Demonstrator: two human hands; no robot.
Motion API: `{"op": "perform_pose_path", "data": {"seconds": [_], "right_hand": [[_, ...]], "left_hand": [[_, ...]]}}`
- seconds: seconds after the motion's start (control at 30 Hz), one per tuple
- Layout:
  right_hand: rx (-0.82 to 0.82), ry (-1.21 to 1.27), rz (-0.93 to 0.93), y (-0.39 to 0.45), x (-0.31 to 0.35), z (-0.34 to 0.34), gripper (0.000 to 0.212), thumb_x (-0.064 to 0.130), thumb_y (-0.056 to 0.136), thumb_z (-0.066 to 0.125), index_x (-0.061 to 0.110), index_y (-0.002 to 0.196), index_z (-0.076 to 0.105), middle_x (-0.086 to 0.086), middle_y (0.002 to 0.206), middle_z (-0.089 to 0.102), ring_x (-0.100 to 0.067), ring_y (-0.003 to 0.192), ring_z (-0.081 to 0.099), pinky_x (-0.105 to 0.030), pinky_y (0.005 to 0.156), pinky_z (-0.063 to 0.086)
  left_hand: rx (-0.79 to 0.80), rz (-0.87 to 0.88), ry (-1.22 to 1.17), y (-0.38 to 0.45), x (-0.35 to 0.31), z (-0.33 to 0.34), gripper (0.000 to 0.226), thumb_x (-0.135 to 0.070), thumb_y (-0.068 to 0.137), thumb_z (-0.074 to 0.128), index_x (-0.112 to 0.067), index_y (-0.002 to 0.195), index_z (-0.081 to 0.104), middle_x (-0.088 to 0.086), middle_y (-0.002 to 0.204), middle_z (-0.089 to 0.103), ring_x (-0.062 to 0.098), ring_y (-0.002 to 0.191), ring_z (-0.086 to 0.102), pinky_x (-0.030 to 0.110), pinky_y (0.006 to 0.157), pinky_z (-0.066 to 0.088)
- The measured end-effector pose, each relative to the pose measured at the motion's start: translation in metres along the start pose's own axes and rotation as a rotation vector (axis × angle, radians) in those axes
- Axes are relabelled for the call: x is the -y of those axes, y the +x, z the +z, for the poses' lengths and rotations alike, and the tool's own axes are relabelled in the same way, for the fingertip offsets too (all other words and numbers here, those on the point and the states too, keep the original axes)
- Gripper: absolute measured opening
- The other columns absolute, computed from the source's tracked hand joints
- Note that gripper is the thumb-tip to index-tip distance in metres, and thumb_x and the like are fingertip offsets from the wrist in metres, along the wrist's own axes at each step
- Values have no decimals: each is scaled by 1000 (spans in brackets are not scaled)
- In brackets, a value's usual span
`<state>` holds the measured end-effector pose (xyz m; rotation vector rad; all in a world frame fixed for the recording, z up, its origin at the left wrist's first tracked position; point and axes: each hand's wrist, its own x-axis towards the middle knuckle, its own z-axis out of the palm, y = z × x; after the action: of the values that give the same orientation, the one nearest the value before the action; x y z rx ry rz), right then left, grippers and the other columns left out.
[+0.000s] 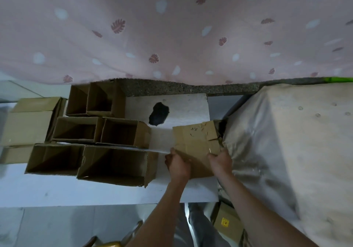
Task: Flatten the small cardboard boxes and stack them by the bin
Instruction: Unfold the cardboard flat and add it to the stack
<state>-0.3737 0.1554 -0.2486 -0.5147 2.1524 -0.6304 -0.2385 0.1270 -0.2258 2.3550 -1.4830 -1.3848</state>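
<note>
A flattened brown cardboard box (196, 141) lies on the white table (114, 193), near its right end. My left hand (178, 165) grips the box's near left edge. My right hand (219, 161) grips its near right edge, beside a large covered object. Several open, unflattened cardboard boxes stand in rows on the left half of the table, the nearest one (116, 165) just left of my left hand, with another (125, 132) behind it.
A pink patterned curtain (172, 27) hangs behind the table. A large object under a beige plastic cover (286, 141) borders the table on the right. A black patch (159, 116) marks the tabletop. A small box with a yellow label (227, 223) sits on the floor.
</note>
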Motion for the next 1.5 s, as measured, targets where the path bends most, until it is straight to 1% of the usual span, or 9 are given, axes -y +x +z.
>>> {"op": "perform_pose_path", "data": {"seconds": [0.07,0.13,0.27,0.43,0.5,0.57,0.77,1.13,1.5], "right_hand": [[4,32,-30,-2,7,-15,27,16,87,72,27,96,50,1,96,65,1,69,52,-18,51,37],[-2,47,-58,-10,15,-32,27,19,86,74,28,99,53,5,92,63,1,70,53,-18,51,37],[-35,87,-139,-33,32,-60,30,26,82,77,31,99,53,8,93,62,-4,74,54,-19,55,38],[14,111,-281,-69,54,-84,38,31,80,81,28,108,56,7,102,64,-1,81,58,-18,60,43],[-5,72,-364,-87,68,-87,47,30,80,81,20,119,57,0,114,61,-14,94,61,-31,77,54],[-40,41,-447,-106,83,-85,60,26,79,82,13,130,54,-7,125,55,-24,112,57,-42,97,51],[-61,4,-634,-158,119,-55,79,26,79,82,9,144,41,-10,137,42,-27,125,45,-27,99,35],[83,-102,-773,-260,157,51,86,29,80,82,7,148,34,-11,149,32,-27,137,31,-38,111,36],[170,-204,-825,-304,163,126,84,25,73,86,12,142,39,-5,139,36,-26,130,40,-41,107,45]], "left_hand": [[27,-42,-123,-7,-6,-9,27,-8,94,63,-10,118,51,13,125,59,26,111,58,39,99,51],[40,-64,-226,-20,-13,-19,17,-11,93,66,-14,106,55,12,118,65,20,93,60,33,84,53],[16,46,-339,-48,-28,-33,59,-23,86,77,-16,135,44,6,131,49,26,120,53,41,101,48],[-96,201,-444,-84,-36,-52,86,-20,86,76,-28,152,22,4,146,33,25,132,44,49,110,43],[-189,227,-441,-98,-37,-64,90,-19,86,77,-30,154,19,4,150,27,26,136,41,50,112,40],[-271,253,-424,-111,-35,-77,93,-19,86,77,-30,156,16,3,154,24,26,143,32,50,114,39],[-481,323,-416,-132,-19,-128,96,-15,83,80,-24,155,17,-2,150,19,21,137,36,48,110,45],[-638,222,-497,-148,85,-235,98,-18,85,78,-18,158,13,4,149,22,22,138,32,38,116,33],[-699,97,-590,-134,154,-275,95,-24,84,78,-19,156,16,2,143,24,21,134,26,44,115,35]]}}
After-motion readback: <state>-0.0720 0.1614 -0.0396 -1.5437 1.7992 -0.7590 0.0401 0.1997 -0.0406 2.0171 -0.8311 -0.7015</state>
